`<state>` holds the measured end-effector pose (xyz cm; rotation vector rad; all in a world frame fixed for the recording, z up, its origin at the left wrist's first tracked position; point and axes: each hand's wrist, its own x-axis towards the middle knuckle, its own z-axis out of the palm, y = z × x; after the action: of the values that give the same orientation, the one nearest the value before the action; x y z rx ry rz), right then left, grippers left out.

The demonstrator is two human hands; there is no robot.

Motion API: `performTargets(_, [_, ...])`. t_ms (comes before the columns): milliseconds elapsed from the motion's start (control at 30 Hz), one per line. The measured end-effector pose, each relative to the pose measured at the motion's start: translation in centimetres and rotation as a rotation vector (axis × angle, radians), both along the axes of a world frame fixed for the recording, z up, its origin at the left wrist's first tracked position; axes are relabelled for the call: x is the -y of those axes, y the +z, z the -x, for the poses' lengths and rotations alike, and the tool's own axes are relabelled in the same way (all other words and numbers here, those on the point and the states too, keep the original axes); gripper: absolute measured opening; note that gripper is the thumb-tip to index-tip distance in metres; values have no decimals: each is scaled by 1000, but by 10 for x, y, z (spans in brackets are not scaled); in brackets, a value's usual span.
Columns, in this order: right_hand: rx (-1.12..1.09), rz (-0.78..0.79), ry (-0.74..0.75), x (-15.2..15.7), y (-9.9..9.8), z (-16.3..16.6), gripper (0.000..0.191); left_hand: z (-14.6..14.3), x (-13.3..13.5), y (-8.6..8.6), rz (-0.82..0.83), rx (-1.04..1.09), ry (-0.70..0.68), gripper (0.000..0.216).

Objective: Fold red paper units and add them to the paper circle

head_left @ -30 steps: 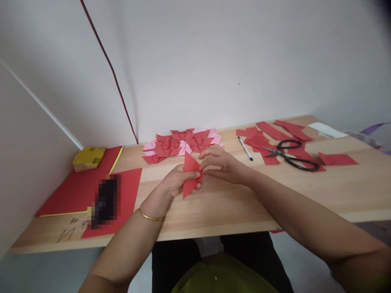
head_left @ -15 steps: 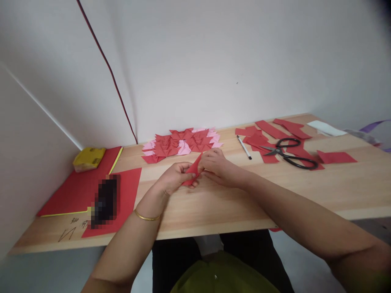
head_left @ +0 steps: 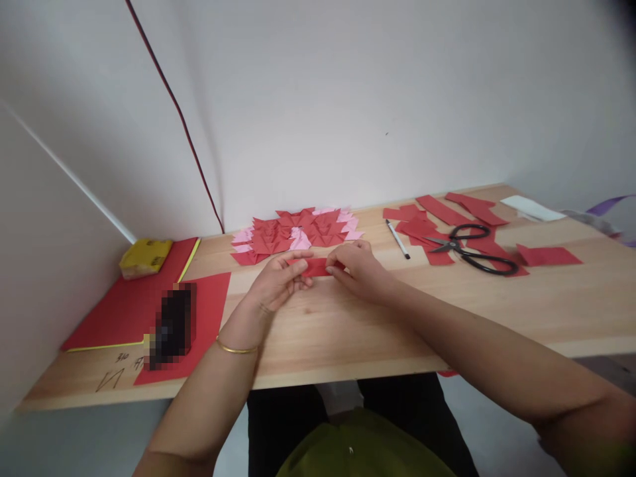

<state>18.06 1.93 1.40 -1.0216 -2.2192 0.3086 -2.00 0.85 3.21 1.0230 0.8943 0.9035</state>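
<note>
So, a small folded red paper (head_left: 316, 267) is between the two hands, over the middle of the desk (head_left: 342, 338); call it the clock's middle. At 9 o'clock, the left grip (head_left: 279, 281) pinches one end, thumb on top. At 3 o'clock, the right grip (head_left: 358, 270) pinches the other end. I can't tell if the paper touches the desk. Just behind it, near 12 o'clock, sits a pile of red and pink folded papers (head_left: 298, 228). Between 2 and 3 o'clock lies a pen (head_left: 397, 239), then red paper scraps (head_left: 442, 211). Black scissors (head_left: 453, 246) lie on some scraps near 3 o'clock. Far off at 9 o'clock, a yellow packet (head_left: 146, 257) sits on a big red sheet (head_left: 106, 311).
</note>
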Motion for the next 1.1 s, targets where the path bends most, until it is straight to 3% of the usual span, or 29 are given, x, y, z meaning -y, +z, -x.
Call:
performTargets(133, [-51, 28, -44, 1, -3, 2, 9, -14, 3, -7, -53, 101, -5, 51])
performTargets(367, [-68, 63, -29, 3, -1, 2, 10, -28, 1, -21, -160, 31, 133, 26])
performTargets(667, [-94, 15, -46, 6, 8, 0, 9, -29, 4, -18, -188, -36, 172, 22])
performTargets(1100, [-317, 112, 34, 3, 7, 0, 5, -34, 2, -21, -125, 131, 191, 19])
